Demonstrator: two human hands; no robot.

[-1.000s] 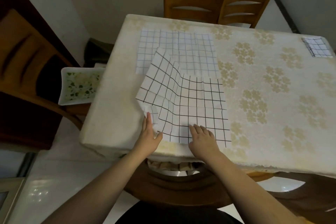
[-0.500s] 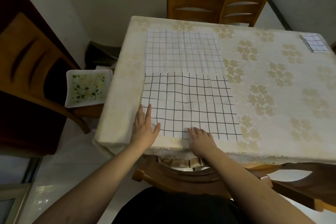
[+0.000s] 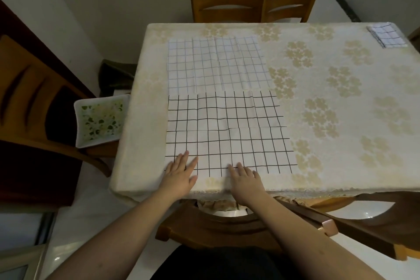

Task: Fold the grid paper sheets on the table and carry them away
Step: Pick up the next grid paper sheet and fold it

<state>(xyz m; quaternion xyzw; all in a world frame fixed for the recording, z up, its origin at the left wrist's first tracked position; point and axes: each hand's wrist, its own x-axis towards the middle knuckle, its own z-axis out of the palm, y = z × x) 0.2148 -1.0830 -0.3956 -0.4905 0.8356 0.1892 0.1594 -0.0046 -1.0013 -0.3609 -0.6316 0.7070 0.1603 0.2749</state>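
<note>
A creased sheet with bold black grid lines point(image 3: 229, 132) lies flat at the near left of the table. Beyond it, touching its far edge, lies a second sheet with fainter grid lines point(image 3: 216, 66). My left hand point(image 3: 180, 176) rests flat with straight fingers on the near left corner of the bold sheet. Flat on the sheet's near edge, close to its middle, lies my right hand point(image 3: 244, 179). A small folded stack of grid paper point(image 3: 387, 35) sits at the table's far right corner.
The table point(image 3: 341, 102) wears a cream cloth with a floral print. Two wooden chairs point(image 3: 250, 0) stand at the far side. On a chair to the left sits a white tray point(image 3: 100, 119) with green bits. Another chair back is under the near edge.
The bold-grid sheet, lifted and buckled a second ago, now lies flat. My left hand let go of its corner and went flat. My view shifted left and closer.
</note>
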